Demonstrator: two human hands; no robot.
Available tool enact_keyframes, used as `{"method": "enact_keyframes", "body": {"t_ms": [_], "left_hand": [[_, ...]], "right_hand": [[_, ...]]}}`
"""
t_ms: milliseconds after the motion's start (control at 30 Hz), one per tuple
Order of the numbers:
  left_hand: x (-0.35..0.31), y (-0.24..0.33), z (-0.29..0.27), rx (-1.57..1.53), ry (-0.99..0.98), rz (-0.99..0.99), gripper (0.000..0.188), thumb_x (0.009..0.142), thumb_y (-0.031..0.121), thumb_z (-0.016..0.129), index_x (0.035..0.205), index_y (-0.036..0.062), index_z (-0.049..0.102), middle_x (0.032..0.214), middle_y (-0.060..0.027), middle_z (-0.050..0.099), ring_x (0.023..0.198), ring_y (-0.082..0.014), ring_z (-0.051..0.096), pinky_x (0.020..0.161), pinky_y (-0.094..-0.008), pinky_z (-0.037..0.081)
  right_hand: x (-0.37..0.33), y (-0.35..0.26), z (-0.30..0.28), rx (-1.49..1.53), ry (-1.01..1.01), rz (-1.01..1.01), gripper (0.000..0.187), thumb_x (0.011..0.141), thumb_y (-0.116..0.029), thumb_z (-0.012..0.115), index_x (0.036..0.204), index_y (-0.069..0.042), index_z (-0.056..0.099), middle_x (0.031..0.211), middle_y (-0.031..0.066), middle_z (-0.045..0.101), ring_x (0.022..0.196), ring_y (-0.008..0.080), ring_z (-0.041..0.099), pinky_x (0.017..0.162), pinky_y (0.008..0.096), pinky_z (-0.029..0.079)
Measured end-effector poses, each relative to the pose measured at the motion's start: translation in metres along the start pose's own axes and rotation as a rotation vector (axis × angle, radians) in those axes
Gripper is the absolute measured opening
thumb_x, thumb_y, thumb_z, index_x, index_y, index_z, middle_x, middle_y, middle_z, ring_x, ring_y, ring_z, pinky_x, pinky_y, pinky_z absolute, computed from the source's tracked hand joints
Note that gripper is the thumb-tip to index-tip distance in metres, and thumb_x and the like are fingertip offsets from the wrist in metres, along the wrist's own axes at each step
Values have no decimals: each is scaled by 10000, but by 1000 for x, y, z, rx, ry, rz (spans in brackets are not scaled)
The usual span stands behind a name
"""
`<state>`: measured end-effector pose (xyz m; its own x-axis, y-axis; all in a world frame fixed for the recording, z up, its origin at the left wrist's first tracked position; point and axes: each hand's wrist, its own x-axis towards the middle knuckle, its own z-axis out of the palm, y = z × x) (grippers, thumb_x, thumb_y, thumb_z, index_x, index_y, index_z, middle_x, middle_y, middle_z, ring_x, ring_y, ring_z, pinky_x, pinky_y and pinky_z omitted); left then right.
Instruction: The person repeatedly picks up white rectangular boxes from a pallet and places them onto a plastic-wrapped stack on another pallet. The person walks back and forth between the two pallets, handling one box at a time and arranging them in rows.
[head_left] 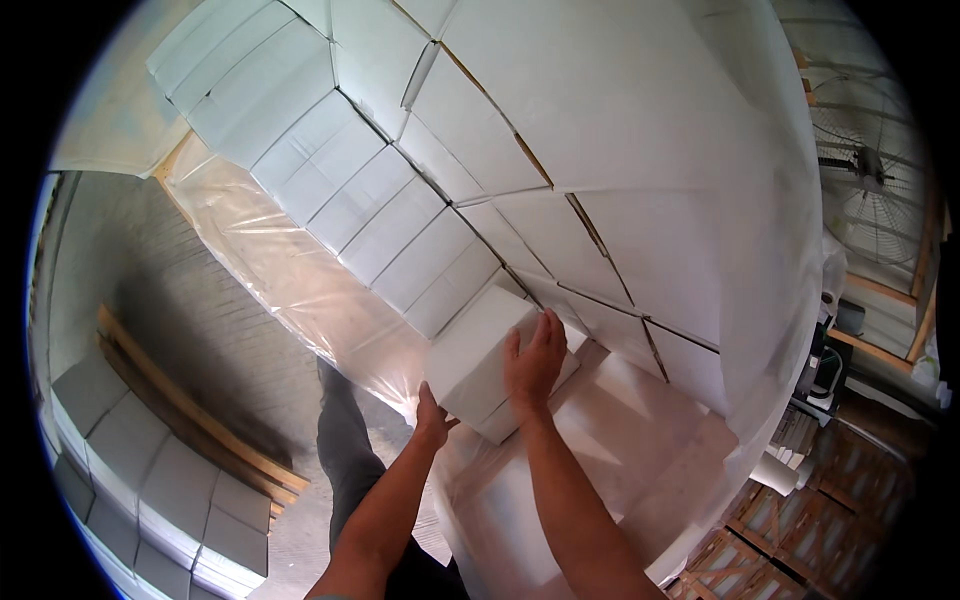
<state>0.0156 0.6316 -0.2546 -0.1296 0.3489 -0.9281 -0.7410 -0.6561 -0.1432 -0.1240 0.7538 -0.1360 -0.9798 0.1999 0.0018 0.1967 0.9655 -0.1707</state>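
A plain white cardboard box (480, 350) is held between my two hands, at the near end of a row of similar boxes. My left hand (432, 418) grips its near left corner, the thumb up along the side and the fingers partly hidden below. On its right side my right hand (537, 360) presses with the fingers pointing away. Just beyond, the row of white boxes (390, 235) runs toward the far left. Another white box edge (565, 370) shows beneath or beside the held one, partly covered by my right hand.
A tall wall of stacked white boxes (610, 110) rises on the right. Clear plastic film (290, 270) lies along the row's left edge, with a film-covered surface (640, 430) nearer me. Grey-white boxes (170, 480) and wooden planks (200, 410) stand lower left. A fan (868, 165) is far right.
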Motion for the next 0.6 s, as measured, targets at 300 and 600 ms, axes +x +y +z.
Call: {"method": "enact_keyframes", "body": {"t_ms": [300,600], "left_hand": [[68,-37,-4,-697,-286,2,656,901,584,292,1361,118,340,1392,-92,362,1266,-265,358,988,-479,335],[92,-35,40,-439,-407,177,654,912,551,308,1380,95,298,1391,-112,360,1261,-269,372,1005,-467,330]], "right_hand": [[-76,-67,13,47,-99,-99,506,778,-193,553,1208,42,427,1344,204,354,1252,432,319,999,571,278],[-42,-41,25,49,-36,-112,439,773,-195,508,1166,-5,465,1314,192,384,1229,427,348,992,572,289]]}}
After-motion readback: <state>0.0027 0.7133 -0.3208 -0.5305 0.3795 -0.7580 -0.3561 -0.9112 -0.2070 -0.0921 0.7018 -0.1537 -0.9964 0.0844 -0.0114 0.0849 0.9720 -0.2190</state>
